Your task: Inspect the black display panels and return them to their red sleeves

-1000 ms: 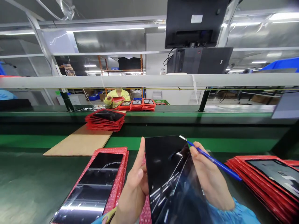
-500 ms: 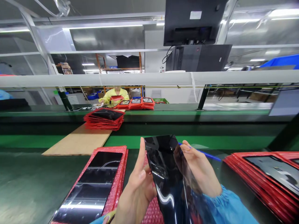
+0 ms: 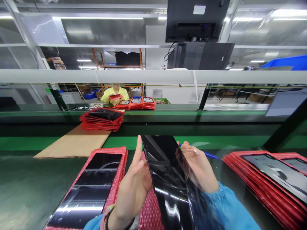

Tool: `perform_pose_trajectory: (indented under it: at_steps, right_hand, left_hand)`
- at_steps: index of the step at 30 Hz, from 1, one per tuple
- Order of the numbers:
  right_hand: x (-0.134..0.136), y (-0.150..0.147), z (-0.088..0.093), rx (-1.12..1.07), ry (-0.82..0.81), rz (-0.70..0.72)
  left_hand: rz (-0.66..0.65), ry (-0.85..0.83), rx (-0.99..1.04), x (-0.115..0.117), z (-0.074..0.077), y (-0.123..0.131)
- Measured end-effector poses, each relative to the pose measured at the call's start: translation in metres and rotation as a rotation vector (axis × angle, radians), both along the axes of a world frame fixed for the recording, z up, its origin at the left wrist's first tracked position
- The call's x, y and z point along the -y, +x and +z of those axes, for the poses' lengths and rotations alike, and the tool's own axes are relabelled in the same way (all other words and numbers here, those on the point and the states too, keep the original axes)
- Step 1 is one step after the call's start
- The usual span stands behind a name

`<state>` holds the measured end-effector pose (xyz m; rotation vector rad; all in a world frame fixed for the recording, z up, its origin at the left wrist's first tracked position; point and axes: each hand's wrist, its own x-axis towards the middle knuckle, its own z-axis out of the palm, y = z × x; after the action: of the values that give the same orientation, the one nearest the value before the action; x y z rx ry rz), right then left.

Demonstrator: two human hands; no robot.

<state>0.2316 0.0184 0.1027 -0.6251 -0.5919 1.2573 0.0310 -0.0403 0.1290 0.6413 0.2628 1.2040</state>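
Note:
A glossy black panel (image 3: pixel 165 179) is tilted up in front of me, with clear film along its right side. My left hand (image 3: pixel 135 185) grips its left edge, the index finger stretched up along it. Behind the right edge, my right hand (image 3: pixel 200 166) has its fingers bent at the panel and film, with a blue pen-like stick (image 3: pixel 211 155) beside them. Under the panel lies red bubble wrap (image 3: pixel 150 210). To the left, another black panel (image 3: pixel 88 188) rests on red bubble wrap.
Red-wrapped panels are stacked at the right (image 3: pixel 268 179) and on a wooden board (image 3: pixel 72 142) at the back left. A person (image 3: pixel 115 94) in yellow sits beyond the green-edged bench, holding something red. A monitor (image 3: pixel 195 20) stands above the rail.
The view has shifted slightly, so most things sit a little further left and higher. The panel has tilted slightly, and its reflections differ. Both hands still hold it.

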Motion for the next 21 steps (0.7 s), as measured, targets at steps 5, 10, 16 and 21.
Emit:
perform_pose_trajectory:
  at_steps: [5,10,16,21]
  right_hand:
    - [-0.004,0.002,0.000,-0.101,-0.099,0.105]
    - [-0.005,0.004,-0.004,-0.110,-0.132,0.119]
    - [-0.006,0.005,-0.013,-0.019,-0.133,0.031]
    - [-0.007,0.004,-0.016,0.099,-0.081,-0.035]
  left_hand:
    - [0.051,-0.043,-0.053,-0.005,0.002,-0.001]
    - [0.078,-0.017,-0.109,-0.009,0.004,-0.001]
    - [0.084,-0.073,-0.103,-0.014,0.001,-0.004]
    - [0.099,-0.054,-0.149,-0.018,0.000,-0.004]
